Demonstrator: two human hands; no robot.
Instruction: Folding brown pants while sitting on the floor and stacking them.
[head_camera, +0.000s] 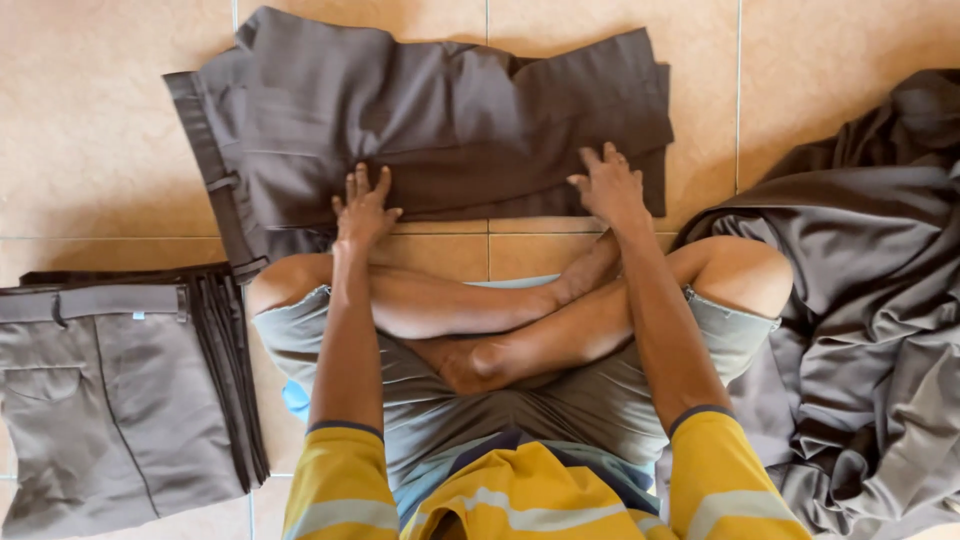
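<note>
Yellow striped sleeves frame the near edge of the view, and the person sits cross-legged in grey shorts (420, 400) on a floor of tan tiles (90, 130). Both arms reach forward over the knees. The left hand (362, 210) lies palm down, fingers spread, on the near edge of a pair of folded dark brown trousers (450, 120); the right hand (610, 185) is likewise flat and spread on the same edge, further toward the legs' end. Neither pinches any cloth; both press.

The trousers lie directly ahead of the knees, folded over on themselves, with the waistband (205, 150) on the left. To do this pressing well, I judge the palms should sweep outward from the middle toward the fold, keeping the layered edges aligned so no ridge gets trapped. Pressing unevenly could skew the upper layer, which already sits slightly off the lower one at the right end.

At the left, a stack of folded trousers (120, 400) sits just beside the knee. At the right, a loose heap of brown fabric (860, 300) touches the other knee.
</note>
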